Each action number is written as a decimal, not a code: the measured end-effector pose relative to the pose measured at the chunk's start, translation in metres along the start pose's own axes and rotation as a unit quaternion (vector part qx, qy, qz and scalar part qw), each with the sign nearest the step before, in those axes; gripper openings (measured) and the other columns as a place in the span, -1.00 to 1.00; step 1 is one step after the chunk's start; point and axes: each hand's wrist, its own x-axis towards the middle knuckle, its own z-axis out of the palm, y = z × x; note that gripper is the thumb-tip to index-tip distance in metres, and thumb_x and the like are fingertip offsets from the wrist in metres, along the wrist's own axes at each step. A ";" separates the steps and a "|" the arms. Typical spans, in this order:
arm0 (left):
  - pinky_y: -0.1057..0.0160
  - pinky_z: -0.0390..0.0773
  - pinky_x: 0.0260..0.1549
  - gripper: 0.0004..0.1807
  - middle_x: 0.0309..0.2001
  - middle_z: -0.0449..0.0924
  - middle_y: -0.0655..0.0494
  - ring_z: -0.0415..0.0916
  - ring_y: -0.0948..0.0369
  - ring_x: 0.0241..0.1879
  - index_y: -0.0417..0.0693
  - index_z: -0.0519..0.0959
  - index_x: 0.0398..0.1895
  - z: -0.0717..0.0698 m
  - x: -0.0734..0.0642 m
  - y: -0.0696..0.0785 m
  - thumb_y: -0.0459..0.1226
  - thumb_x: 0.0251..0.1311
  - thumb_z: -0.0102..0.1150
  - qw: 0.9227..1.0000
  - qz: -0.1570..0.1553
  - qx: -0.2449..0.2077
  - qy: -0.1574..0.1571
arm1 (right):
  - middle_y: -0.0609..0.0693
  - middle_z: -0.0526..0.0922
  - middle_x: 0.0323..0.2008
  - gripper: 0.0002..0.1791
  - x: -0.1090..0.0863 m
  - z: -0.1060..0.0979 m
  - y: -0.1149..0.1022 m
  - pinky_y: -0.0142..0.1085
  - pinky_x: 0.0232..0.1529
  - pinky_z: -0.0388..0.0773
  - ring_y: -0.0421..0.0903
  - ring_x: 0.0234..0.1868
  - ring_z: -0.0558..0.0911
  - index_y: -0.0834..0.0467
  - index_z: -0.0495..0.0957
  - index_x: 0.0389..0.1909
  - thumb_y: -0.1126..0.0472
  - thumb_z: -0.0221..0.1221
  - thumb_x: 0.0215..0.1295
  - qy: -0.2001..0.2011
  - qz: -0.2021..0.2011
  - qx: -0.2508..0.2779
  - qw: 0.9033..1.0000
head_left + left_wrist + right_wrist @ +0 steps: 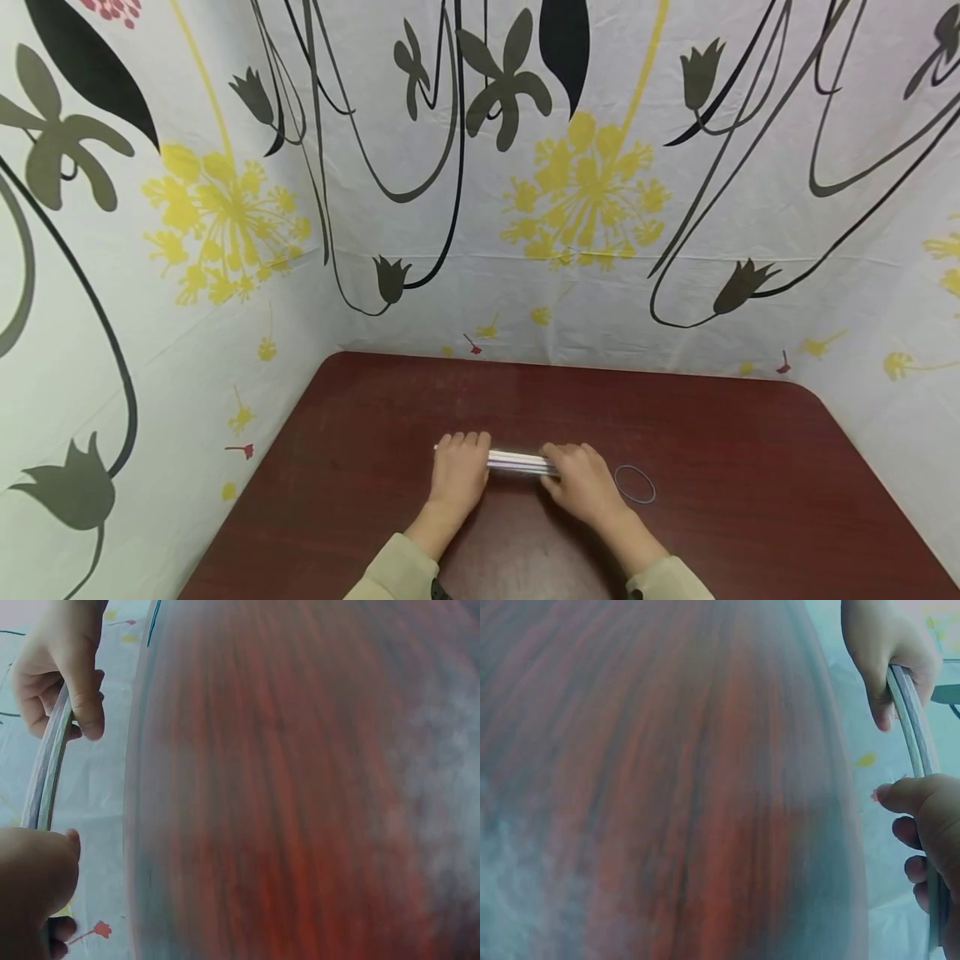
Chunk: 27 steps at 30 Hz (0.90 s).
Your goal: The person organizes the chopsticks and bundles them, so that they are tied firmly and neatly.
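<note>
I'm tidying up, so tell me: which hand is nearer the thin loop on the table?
Right. The right hand is just left of the loop; the left hand is farther left, toward the white bundle's left end.

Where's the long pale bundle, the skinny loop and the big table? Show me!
Pale bundle (516, 462): head view, middle of its uncovered stretch.
Skinny loop (654, 491): head view, right side of its ring.
Table (757, 467): head view, bare top, right of the loop.

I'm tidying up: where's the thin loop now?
In the head view, the thin loop lies on the tabletop, just right of the right hand.
</note>
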 end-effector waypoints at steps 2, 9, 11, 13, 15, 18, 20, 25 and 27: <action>0.22 0.35 -0.52 -0.64 -0.58 0.56 0.16 0.48 0.15 -0.58 0.04 0.52 -0.51 0.000 0.000 -0.002 -0.19 -0.33 0.57 1.000 -0.008 -0.002 0.030 | -0.11 0.71 -0.45 -0.59 0.001 -0.002 -0.001 -0.24 -0.41 0.45 -0.17 -0.46 0.65 0.05 0.62 -0.30 0.17 0.58 -0.20 0.003 0.001 -0.003 1.000; 0.18 0.29 -0.54 -0.51 -0.64 0.51 0.13 0.42 0.12 -0.63 -0.01 0.56 -0.66 -0.002 0.005 -0.009 0.08 0.33 0.13 0.989 -0.022 -0.020 0.146 | -0.10 0.71 -0.44 -0.39 0.006 -0.012 -0.002 -0.18 -0.33 0.45 -0.15 -0.48 0.62 0.08 0.65 -0.25 -0.21 0.57 -0.25 0.072 -0.018 0.007 0.997; 0.17 0.30 -0.54 -0.46 -0.64 0.52 0.13 0.42 0.11 -0.63 -0.02 0.59 -0.66 -0.003 0.007 -0.012 0.04 0.44 -0.05 0.986 -0.025 -0.022 0.166 | -0.07 0.71 -0.41 -0.31 0.008 -0.016 -0.001 -0.12 -0.25 0.46 -0.12 -0.46 0.62 0.11 0.65 -0.22 -0.40 0.44 -0.14 0.111 -0.019 0.024 0.993; 0.17 0.30 -0.54 -0.44 -0.65 0.51 0.13 0.42 0.11 -0.63 -0.03 0.60 -0.68 -0.004 0.009 -0.013 -0.03 0.47 -0.12 0.983 -0.029 -0.024 0.179 | -0.05 0.70 -0.38 -0.27 0.009 -0.019 0.000 -0.05 -0.19 0.43 -0.08 -0.41 0.62 0.13 0.64 -0.19 -0.49 0.25 0.05 0.146 -0.007 0.043 0.988; 0.17 0.30 -0.55 -0.47 -0.66 0.51 0.14 0.42 0.12 -0.64 -0.03 0.59 -0.70 -0.005 0.011 -0.015 -0.09 0.43 -0.13 0.982 -0.033 -0.022 0.185 | -0.03 0.70 -0.35 -0.31 0.011 -0.022 0.001 0.00 -0.14 0.40 -0.04 -0.34 0.62 0.15 0.63 -0.15 -0.43 0.12 0.25 0.175 0.018 0.066 0.982; 0.17 0.29 -0.56 -0.52 -0.68 0.48 0.14 0.40 0.12 -0.66 -0.03 0.56 -0.73 -0.008 0.013 -0.016 -0.13 0.36 -0.09 0.981 -0.040 -0.021 0.188 | 0.02 0.70 -0.30 -0.56 0.011 -0.026 0.001 -0.03 -0.12 0.39 -0.01 -0.24 0.63 0.21 0.63 -0.14 -0.11 0.08 0.43 0.205 0.081 0.133 0.966; 0.18 0.28 -0.57 -0.54 -0.69 0.46 0.14 0.39 0.12 -0.67 -0.03 0.55 -0.74 -0.010 0.014 -0.017 -0.15 0.34 -0.06 0.980 -0.043 -0.023 0.193 | 0.06 0.72 -0.27 -0.69 0.013 -0.029 0.000 -0.19 -0.07 0.43 -0.07 -0.18 0.64 0.26 0.64 -0.14 0.10 0.05 0.49 0.208 0.144 0.214 0.943; 0.21 0.29 -0.62 -0.49 -0.70 0.45 0.15 0.38 0.13 -0.68 -0.04 0.55 -0.74 -0.017 0.016 -0.015 -0.17 0.42 -0.13 0.976 -0.038 -0.025 0.211 | 0.15 0.73 -0.20 -0.47 0.021 -0.043 -0.004 -0.45 -0.01 0.51 -0.24 -0.12 0.67 0.46 0.58 -0.10 0.11 -0.23 0.65 0.208 0.296 0.457 0.813; 0.24 0.28 -0.66 -0.47 -0.70 0.45 0.16 0.37 0.16 -0.69 -0.03 0.54 -0.75 -0.021 0.018 -0.012 -0.17 0.44 -0.15 0.974 -0.032 -0.027 0.221 | 0.15 0.73 -0.18 -0.39 0.023 -0.048 -0.004 -0.41 0.02 0.52 -0.23 -0.11 0.68 0.51 0.55 -0.09 0.06 -0.29 0.66 0.219 0.300 0.501 0.782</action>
